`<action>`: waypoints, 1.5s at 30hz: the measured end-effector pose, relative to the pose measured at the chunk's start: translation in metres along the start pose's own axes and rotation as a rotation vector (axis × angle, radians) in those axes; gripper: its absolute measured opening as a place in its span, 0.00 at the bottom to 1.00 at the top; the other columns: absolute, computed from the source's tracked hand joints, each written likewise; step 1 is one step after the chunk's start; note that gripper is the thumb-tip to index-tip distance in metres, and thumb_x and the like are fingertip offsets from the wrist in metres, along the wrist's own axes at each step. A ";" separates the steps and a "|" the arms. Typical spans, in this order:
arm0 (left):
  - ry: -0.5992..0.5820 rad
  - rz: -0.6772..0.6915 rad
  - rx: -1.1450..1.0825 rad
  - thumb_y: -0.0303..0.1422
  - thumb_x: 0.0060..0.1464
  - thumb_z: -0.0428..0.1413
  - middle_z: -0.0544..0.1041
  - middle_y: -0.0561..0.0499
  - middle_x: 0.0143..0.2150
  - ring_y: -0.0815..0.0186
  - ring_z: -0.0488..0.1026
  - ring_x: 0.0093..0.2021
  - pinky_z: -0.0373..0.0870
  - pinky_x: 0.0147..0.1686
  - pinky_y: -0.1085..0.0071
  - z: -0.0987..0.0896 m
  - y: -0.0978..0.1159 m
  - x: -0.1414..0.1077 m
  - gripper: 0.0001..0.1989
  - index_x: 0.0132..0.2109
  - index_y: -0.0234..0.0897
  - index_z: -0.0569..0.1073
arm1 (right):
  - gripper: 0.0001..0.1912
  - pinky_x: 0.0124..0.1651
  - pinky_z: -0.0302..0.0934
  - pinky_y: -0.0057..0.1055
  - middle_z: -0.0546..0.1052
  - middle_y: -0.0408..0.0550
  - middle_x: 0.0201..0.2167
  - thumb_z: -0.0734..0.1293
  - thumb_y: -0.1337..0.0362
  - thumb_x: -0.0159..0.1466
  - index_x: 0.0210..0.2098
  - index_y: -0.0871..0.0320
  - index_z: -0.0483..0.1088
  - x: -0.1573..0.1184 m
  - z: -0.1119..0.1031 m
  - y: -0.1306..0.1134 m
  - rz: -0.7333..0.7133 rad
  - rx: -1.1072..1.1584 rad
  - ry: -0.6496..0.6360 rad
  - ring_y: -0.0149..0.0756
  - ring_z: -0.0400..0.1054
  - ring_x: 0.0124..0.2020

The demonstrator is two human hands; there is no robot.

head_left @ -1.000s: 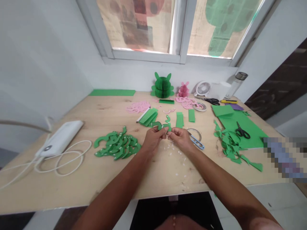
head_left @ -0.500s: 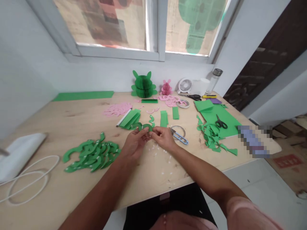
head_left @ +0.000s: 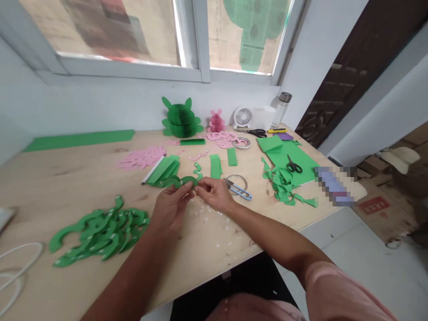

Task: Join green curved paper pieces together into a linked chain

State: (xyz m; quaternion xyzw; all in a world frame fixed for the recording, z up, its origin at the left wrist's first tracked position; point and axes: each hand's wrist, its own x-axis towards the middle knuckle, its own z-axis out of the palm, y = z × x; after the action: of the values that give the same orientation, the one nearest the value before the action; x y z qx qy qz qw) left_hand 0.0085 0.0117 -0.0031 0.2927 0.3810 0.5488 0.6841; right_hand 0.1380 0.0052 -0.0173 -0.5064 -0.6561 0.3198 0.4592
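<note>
Both forearms reach forward from the near edge of the plywood table [head_left: 67, 178] and meet above its middle, elbows apart, wrists turned inward. The left hand [head_left: 171, 207] and the right hand [head_left: 214, 194] face each other, with only a narrow gap between them. The fingers [head_left: 187, 189] of both hands are closed in a tight pinch on a green paper crescent [head_left: 183, 180], which arcs out past the left hand's fingertips towards the far left. Its far end lies over a stack of folded green strips [head_left: 163, 170].

Just beyond the fingers lies a small green paper squiggle [head_left: 198, 170]. White paper flecks [head_left: 203, 218] are scattered on the table under the hands. Blue-handled thread snips [head_left: 238, 191] lie just right of the right hand. Further left, green crescents dotted with white form a heap [head_left: 100, 234]. To the right, black-handled scissors [head_left: 293, 165] rest on a green paper sheet [head_left: 287, 171], beside green offcuts [head_left: 281, 187].
</note>
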 end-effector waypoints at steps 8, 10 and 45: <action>-0.053 -0.048 -0.035 0.26 0.35 0.65 0.76 0.55 0.27 0.73 0.71 0.29 0.68 0.31 0.77 0.004 0.000 -0.003 0.07 0.25 0.35 0.74 | 0.10 0.26 0.51 0.23 0.62 0.38 0.18 0.61 0.59 0.58 0.25 0.59 0.66 -0.002 -0.002 -0.003 -0.035 -0.024 -0.006 0.26 0.56 0.22; -0.062 -0.058 -0.049 0.26 0.36 0.65 0.77 0.55 0.27 0.73 0.71 0.29 0.68 0.32 0.77 0.005 0.001 -0.003 0.07 0.25 0.35 0.74 | 0.11 0.27 0.51 0.23 0.62 0.38 0.18 0.61 0.60 0.58 0.24 0.59 0.66 -0.002 -0.003 -0.004 -0.053 -0.021 0.004 0.26 0.56 0.22; 0.078 0.089 -0.024 0.29 0.33 0.64 0.71 0.55 0.21 0.72 0.64 0.23 0.62 0.29 0.74 0.009 -0.002 0.000 0.07 0.24 0.33 0.75 | 0.09 0.31 0.59 0.29 0.73 0.45 0.23 0.61 0.62 0.59 0.29 0.59 0.69 -0.004 -0.008 -0.006 -0.078 0.017 0.066 0.33 0.64 0.25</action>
State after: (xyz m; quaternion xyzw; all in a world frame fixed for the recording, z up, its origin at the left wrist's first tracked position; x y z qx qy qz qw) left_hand 0.0173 0.0116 0.0004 0.2795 0.3873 0.5944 0.6470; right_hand 0.1437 -0.0006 -0.0095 -0.4866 -0.6572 0.2904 0.4970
